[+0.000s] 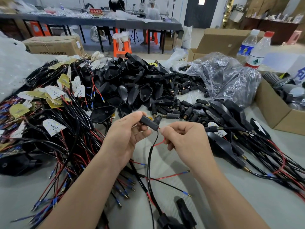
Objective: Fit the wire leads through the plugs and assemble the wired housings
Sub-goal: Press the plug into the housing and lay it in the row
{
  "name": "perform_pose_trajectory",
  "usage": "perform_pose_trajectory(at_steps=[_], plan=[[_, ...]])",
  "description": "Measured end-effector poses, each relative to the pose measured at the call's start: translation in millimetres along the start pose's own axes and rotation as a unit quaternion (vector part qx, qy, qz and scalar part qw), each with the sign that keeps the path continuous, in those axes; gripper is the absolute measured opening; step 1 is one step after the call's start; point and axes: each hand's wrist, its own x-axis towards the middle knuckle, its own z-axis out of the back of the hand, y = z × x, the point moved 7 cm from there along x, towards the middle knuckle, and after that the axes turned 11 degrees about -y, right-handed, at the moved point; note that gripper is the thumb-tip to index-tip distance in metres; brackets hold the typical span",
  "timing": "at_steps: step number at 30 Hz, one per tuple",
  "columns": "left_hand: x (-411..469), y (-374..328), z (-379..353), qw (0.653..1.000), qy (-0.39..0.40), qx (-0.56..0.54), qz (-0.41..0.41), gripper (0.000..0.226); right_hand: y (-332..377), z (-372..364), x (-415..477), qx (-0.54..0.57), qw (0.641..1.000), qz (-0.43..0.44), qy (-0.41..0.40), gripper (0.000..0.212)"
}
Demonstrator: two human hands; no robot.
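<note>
Now we hold one plug (148,122) above the middle of the table (247,187), between the near edge and the heap of housings (132,83). Our left hand (127,134) grips the plug's body, thumb and fingers curled round it, with its open end turned toward our right hand (183,139). That hand pinches the red lead (159,142) between thumb and forefinger, right at the plug's mouth. The black lead (156,138) hangs from the same mouth and runs down toward the near edge. We cannot tell whether either tip is already inside the bore.

To do this well, we judge the pinch should sit close to the tip, so the thin lead does not buckle when pushed. We should hold the plug steady and in line with the lead. Feeding both leads together seems better than one alone, since a lagging one may snag at the mouth. A slight twist of the plug may help the tips pass. Loose wires (66,146) lie thick toward the left edge and beneath our wrists, so we should lift clear of them and drag none along.
</note>
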Motion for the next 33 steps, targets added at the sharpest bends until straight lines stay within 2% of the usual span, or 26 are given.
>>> perform_pose_trajectory(at_steps=[2, 5, 10, 12, 14, 17, 22, 28, 33], plan=[[1.2, -0.9, 1.7, 1.0, -0.012, -0.018, 0.0, 0.038, -3.8, -7.4, -1.8, 0.059, 0.995, -0.053, 0.06, 0.028], [1.9, -1.3, 2.2, 0.999, -0.016, -0.033, 0.004, 0.038, -2.8, -19.8, -9.3, 0.168, 0.964, -0.118, 0.17, 0.028], [-0.2, -2.6, -1.4, 0.999, 0.002, -0.035, -0.007, 0.04, -3.2, -30.2, -15.7, 0.195, 0.946, -0.154, 0.209, 0.036], [-2.1, -3.6, -2.9, 1.0, 0.012, -0.023, -0.018, 0.04, -3.7, -33.1, -18.8, 0.231, 0.924, -0.194, 0.235, 0.048], [-2.9, -4.6, -3.2, 0.999, 0.012, -0.017, -0.024, 0.04, -0.8, -32.6, -20.2, 0.257, 0.909, -0.208, 0.253, 0.05], [-1.8, -3.8, -1.7, 1.0, 0.005, -0.022, -0.014, 0.041, -1.7, -30.7, -18.8, 0.23, 0.926, -0.189, 0.232, 0.039], [-1.2, -2.8, -1.9, 1.0, 0.016, -0.025, 0.003, 0.029, -3.3, -28.1, -14.5, 0.18, 0.956, -0.143, 0.182, 0.042], [-0.1, 1.4, 0.9, 1.0, -0.02, -0.011, -0.002, 0.038, 1.2, -28.1, -16.9, 0.138, 0.962, -0.103, 0.21, 0.035], [4.0, 0.1, 4.5, 0.999, -0.046, -0.019, -0.016, 0.04, -1.4, -18.3, -7.4, 0.046, 0.995, -0.041, 0.075, 0.025]])
